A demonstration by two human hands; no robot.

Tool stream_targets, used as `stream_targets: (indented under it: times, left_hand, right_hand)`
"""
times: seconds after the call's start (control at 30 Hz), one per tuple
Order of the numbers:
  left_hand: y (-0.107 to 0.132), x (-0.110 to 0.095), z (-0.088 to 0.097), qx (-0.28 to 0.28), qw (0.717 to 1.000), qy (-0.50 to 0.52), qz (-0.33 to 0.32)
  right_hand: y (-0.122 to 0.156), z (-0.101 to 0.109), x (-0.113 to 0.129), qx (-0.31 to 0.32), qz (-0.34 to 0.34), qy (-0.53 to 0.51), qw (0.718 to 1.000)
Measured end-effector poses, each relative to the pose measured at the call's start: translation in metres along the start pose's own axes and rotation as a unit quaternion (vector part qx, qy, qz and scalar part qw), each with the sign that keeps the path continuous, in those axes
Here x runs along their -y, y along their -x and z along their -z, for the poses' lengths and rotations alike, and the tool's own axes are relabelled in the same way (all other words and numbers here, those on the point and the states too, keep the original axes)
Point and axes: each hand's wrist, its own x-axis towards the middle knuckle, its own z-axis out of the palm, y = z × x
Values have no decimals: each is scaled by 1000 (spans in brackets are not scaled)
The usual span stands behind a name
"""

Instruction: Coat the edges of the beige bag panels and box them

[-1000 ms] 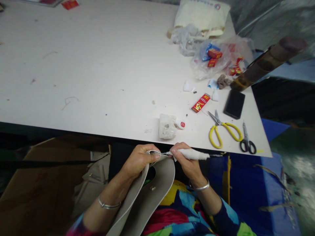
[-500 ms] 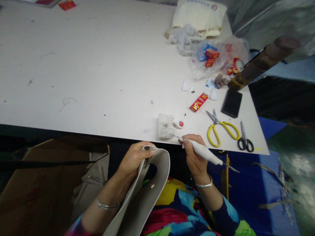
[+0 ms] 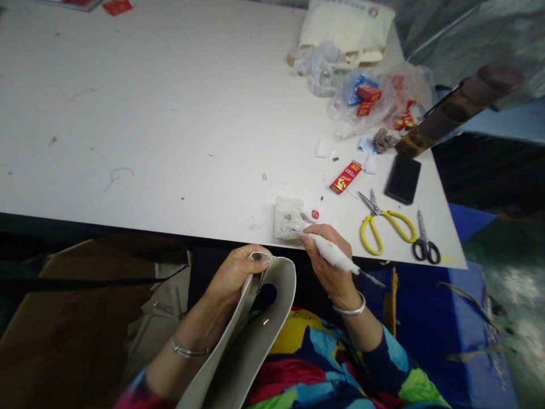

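My left hand (image 3: pixel 232 275) is closed on the top edge of a folded, light grey bag-like piece (image 3: pixel 272 341), thumb over the rim. The piece has a round hole and a small gold metal fitting, and its lower end runs out of view. In my right hand (image 3: pixel 330 270) is a white-handled tool (image 3: pixel 334 254), with thin metal sticking out at both ends. Its front tip lies over a whitish, pitted block (image 3: pixel 284 209) at the table's near edge; whether they touch I cannot tell. Beside the block is a small white item with a red label (image 3: pixel 315 214).
Right of my right hand lie yellow-handled scissors (image 3: pixel 389 218), black scissors (image 3: pixel 426 250) and a black phone (image 3: pixel 402 179). Behind them are a red box (image 3: pixel 346 176), a tall dark bottle (image 3: pixel 460 111), plastic bags (image 3: pixel 360 105) and a cream cloth bag (image 3: pixel 347 25).
My right hand has moved left with the white-handled tool, bringing its tip from the block's right side to over the block. My left hand and the grey piece have barely moved.
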Motion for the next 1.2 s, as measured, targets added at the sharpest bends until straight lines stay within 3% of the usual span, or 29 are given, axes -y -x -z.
stream_targets:
  times: [0.17,0.27,0.37,0.47,0.53,0.87,1.2]
  left_hand:
    - [-2,1,2,12,1000,8,11]
    - [-2,1,3,23,1000,10,13]
    - [-3,2,4,34,999,12,13]
    - [-3,2,4,37,999,12,18]
    - [-3,2,4,38,999,8,23]
    - [-1,2,3,55,998,-5,21]
    - [1,4,-7,40,999,-29,-17]
  right_hand:
    - [-5,2,-1,32,35,33,998]
    - [-3,6,0,6,27,10,1000]
    - [3,9,2,-4,-56,-102,993]
    - [8,7,3,48,-144,-229,962]
    - [10,4,2,67,-162,-259,950]
    - [10,-4,-1,113,-199,-289,929]
    - [-10,-5,8,173,-153,-224,947]
